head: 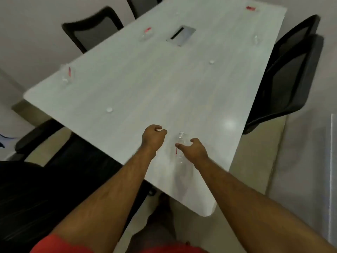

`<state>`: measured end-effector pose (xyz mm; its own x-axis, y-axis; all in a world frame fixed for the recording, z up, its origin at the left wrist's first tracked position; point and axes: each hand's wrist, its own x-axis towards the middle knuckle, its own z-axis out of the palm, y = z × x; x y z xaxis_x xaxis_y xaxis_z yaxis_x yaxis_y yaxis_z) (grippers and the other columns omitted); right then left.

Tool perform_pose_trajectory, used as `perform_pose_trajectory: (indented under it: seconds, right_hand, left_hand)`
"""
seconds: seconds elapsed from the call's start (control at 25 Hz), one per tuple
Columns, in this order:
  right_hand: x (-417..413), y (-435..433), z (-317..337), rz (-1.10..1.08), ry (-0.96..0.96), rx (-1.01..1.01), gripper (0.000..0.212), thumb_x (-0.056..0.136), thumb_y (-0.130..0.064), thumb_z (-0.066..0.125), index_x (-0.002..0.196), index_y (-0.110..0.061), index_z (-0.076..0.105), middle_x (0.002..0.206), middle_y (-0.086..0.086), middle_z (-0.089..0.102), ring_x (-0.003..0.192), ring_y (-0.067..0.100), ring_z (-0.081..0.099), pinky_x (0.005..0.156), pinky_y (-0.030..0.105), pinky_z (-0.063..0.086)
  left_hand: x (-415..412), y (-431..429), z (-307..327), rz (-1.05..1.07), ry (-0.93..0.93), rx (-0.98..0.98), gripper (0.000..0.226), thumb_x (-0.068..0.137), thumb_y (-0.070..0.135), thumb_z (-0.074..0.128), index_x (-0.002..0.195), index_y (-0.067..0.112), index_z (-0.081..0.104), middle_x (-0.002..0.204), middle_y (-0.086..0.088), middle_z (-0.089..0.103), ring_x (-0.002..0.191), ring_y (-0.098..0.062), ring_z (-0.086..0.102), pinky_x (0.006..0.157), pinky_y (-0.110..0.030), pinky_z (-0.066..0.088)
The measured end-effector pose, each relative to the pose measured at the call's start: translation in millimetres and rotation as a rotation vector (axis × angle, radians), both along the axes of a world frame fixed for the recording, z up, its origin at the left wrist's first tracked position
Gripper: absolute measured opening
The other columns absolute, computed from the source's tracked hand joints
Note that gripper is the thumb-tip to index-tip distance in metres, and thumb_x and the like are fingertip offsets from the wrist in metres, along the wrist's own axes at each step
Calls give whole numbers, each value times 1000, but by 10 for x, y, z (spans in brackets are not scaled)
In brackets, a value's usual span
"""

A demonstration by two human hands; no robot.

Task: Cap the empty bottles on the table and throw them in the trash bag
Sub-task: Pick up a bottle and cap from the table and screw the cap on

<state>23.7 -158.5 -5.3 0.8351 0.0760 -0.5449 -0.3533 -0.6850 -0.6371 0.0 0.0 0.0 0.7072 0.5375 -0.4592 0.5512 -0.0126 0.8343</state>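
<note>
At the near edge of the desk (164,92) a clear empty bottle (180,147) is seen, apparently lying on its side, its long axis running roughly away from the person, with the neck at the far end and the base toward the near edge; motion blur prevents certainty about whether it is flat or partly lifted. No cap is made out on its neck. The right hand (194,149) is placed just beside the bottle on its right, the fingers spread and curved over the body, thumb pointing left across it; contact looks to be made or nearly made, but a closed grasp is not shown. The left hand (154,136) is held to the left of the bottle, slightly farther up the desk, curled narrow into a loose fist; whether a cap is pinched inside cannot be told. The right hand is judged the nearer of the two to the bottle. A loose white cap (109,109) lies well apart to the far left, and a second white cap (211,61) lies farther up toward the right. Other bottles are noted at the left edge (67,74), near the centre cut-out (145,34), at the right edge (256,40) and at the far corner (251,8). No trash bag is in view. The step is judged to be picking up the near bottle for capping; the task is judged to be at an early stage.
</note>
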Motion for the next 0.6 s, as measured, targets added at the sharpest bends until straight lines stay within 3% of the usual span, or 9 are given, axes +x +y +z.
perform_pose_trajectory:
  seconds: [0.16, 0.28, 0.44, 0.6]
  right_hand:
    - [331, 350, -132, 35, 21, -118, 73, 78, -44, 75, 138, -14, 49, 132, 11, 63, 115, 31, 62, 90, 36, 50]
    - [642, 614, -62, -15, -7, -5, 63, 78, -41, 74, 134, -18, 54, 122, 4, 67, 100, 24, 64, 88, 36, 54]
    - [1089, 1106, -77, 2, 57, 160, 54, 86, -33, 70, 134, -15, 54, 118, 7, 66, 100, 23, 68, 89, 39, 58]
    - [1445, 1745, -161, 127, 246, 302, 35, 95, -26, 57, 127, -11, 61, 104, 8, 71, 80, 16, 69, 64, 29, 57]
  left_hand:
    - [410, 250, -316, 4, 99, -68, 36, 83, 25, 65, 118, 15, 62, 113, -9, 67, 104, -29, 65, 90, -43, 56]
    - [548, 441, -354, -12, 94, -44, 34, 87, 23, 63, 119, 14, 63, 110, -12, 68, 101, -30, 66, 86, -41, 57]
    - [671, 965, -422, 90, 95, 89, 32, 89, 22, 63, 120, 14, 61, 104, -6, 66, 93, -23, 64, 76, -31, 56]
    - [660, 1693, -587, 334, 19, 371, 33, 84, 20, 68, 114, 10, 58, 105, -9, 61, 92, -26, 61, 73, -28, 44]
